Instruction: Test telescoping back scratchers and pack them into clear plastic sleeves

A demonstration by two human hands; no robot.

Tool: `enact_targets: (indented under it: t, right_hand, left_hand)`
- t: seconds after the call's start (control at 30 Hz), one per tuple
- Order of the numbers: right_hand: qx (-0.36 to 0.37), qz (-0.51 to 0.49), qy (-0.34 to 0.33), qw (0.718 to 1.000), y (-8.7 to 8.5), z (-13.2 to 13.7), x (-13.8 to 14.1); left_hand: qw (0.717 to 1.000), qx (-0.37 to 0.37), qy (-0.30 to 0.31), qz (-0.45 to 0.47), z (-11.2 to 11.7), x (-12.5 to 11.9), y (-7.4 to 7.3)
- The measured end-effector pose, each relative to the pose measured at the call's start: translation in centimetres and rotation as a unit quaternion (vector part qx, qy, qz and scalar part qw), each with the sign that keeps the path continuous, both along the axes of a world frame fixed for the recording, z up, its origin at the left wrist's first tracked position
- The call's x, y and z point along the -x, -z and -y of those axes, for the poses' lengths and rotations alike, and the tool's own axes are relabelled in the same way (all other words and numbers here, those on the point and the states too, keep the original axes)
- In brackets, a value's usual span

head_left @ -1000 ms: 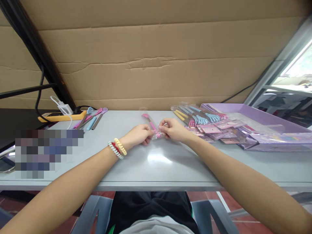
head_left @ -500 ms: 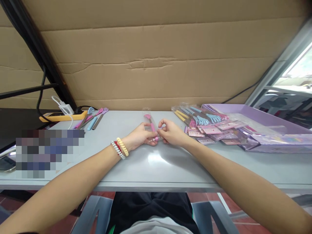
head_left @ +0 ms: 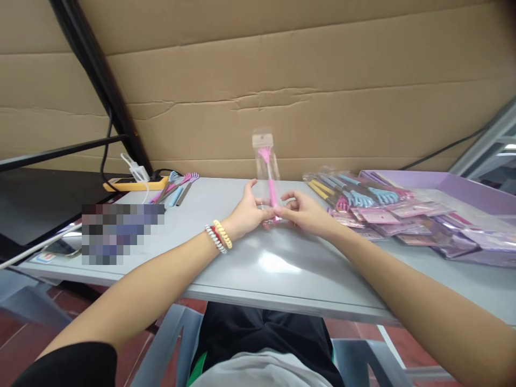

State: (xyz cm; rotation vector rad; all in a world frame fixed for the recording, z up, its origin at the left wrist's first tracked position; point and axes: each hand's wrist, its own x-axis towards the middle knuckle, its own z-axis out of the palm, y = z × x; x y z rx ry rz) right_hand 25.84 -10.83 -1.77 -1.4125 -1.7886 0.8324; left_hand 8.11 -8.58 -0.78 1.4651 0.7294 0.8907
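Note:
A pink rake-headed stick in a clear plastic sleeve (head_left: 266, 166) stands upright above the grey table (head_left: 258, 269), held at its lower end by both hands. My left hand (head_left: 246, 212), with beaded and coil bands on the wrist, pinches the sleeve's bottom from the left. From the right, my right hand (head_left: 305, 212) grips the same end. Both hands meet at mid-table, fingers curled round the packet.
A pile of packed sticks (head_left: 342, 191) and pink cards (head_left: 377, 216) lies to the right beside a purple tray (head_left: 439, 188). Loose unpacked sticks (head_left: 177, 188) and a yellow power strip (head_left: 135, 185) sit at the back left. A cardboard wall (head_left: 258, 80) backs the table.
The packed pink stick was lying low on the table between my hands; both hands have now tilted it up to stand upright. The view shifted right.

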Motion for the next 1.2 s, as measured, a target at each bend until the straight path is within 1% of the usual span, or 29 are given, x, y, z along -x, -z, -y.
enact_targets:
  t: [0.07, 0.13, 0.27, 0.4, 0.57, 0.7, 0.83, 0.97, 1.2]
  right_hand:
    - [0.038, 0.015, -0.046, 0.998, -0.4, 0.2, -0.2]
    - [0.051, 0.031, -0.088, 0.994, -0.7, 0.3, -0.4]
    - [0.051, 0.06, -0.112, 0.991, -0.7, 0.3, -0.6]
    - [0.044, 0.053, -0.149, 0.986, -0.3, 0.1, -0.8]
    - [0.007, 0.063, -0.155, 0.986, -0.1, -0.2, -1.0]
    - [-0.002, 0.071, -0.148, 0.986, -0.1, -0.3, -1.2]
    - [0.023, 0.083, -0.151, 0.985, -0.2, -0.2, -1.2]
    - [0.066, 0.082, -0.179, 0.978, -0.2, -0.1, -1.1]
    - [0.058, 0.105, -0.191, 0.974, -0.2, 0.0, -0.9]
  left_hand:
    - [0.999, -0.024, 0.033, -0.001, -0.2, 0.2, 0.1]
    - [0.997, -0.042, 0.067, -0.008, -0.5, 0.3, 0.2]
    - [0.993, -0.055, 0.096, -0.036, -1.1, 0.6, 0.3]
    - [0.991, -0.045, 0.114, -0.045, -1.3, 0.7, 0.2]
    - [0.991, -0.046, 0.117, -0.038, -1.4, 0.7, 0.1]
    - [0.992, -0.055, 0.111, -0.025, -1.6, 0.6, 0.3]
    - [0.991, -0.059, 0.119, -0.018, -1.7, 0.6, 0.5]
    - [0.987, -0.077, 0.138, -0.024, -1.5, 0.7, 0.4]
    - [0.987, -0.082, 0.128, -0.041, -1.5, 0.7, 0.4]
